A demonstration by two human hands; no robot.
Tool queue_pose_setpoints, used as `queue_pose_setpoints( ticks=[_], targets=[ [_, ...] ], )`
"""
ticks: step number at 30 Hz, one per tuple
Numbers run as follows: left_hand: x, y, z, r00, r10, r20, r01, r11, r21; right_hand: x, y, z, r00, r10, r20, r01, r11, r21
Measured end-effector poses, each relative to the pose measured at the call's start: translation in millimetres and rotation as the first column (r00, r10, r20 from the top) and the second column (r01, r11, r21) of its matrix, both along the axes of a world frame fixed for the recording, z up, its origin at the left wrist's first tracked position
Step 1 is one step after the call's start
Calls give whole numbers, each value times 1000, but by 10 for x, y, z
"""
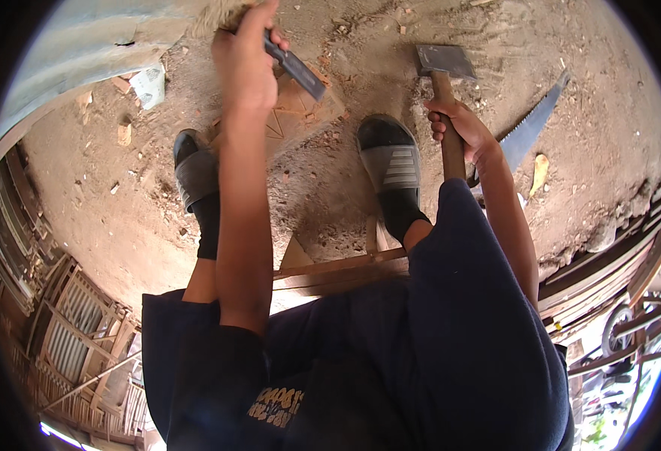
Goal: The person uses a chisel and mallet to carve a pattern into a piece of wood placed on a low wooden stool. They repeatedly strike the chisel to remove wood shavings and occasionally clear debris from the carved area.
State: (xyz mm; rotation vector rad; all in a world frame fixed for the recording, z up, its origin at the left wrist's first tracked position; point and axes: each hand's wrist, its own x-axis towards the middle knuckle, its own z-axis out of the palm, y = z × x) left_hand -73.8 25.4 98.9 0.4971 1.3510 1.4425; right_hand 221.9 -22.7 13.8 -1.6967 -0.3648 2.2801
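My left hand (246,68) is closed around a chisel (300,75), whose flat dark blade sticks out toward the lower right; the grip is mostly hidden by my fingers. My right hand (458,128) grasps the wooden handle of a hammer (447,62). Its broad dark metal head points away from me, and the handle's lower end reaches my right knee. Beneath the chisel, between my feet, a reddish-brown flat piece (289,120) with line marks and chips on it lies on the ground. The hammer head is apart from the chisel.
A handsaw (533,124) lies on the dirt right of my right hand, near a yellowish scrap (539,174). My sandalled feet (390,158) flank the marked piece. A pale curved sheet (83,64) stands at far left. Stacked wood (608,263) lines the right side.
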Motion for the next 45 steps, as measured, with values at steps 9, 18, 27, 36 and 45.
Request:
queue_pose_setpoints(
  ticks=[9,18,27,36,45],
  targets=[
    [-154,-236,39,913,-70,-403,110,991,77,-37,-29,-30,1000,-27,-5,27,999,-18],
    [186,-193,215,780,147,-608,-80,988,136,-90,-56,16,996,-68,51,68,998,-2],
    [230,24,-14,820,283,-498,-250,959,133,-87,-80,-29,997,-41,68,41,999,9],
    [-17,288,-303,687,287,-667,-58,938,343,-79,-76,-38,998,-28,48,28,1000,3],
    [414,152,-404,568,207,-797,271,867,418,-85,-94,-2,997,-43,58,43,999,2]
  ],
)
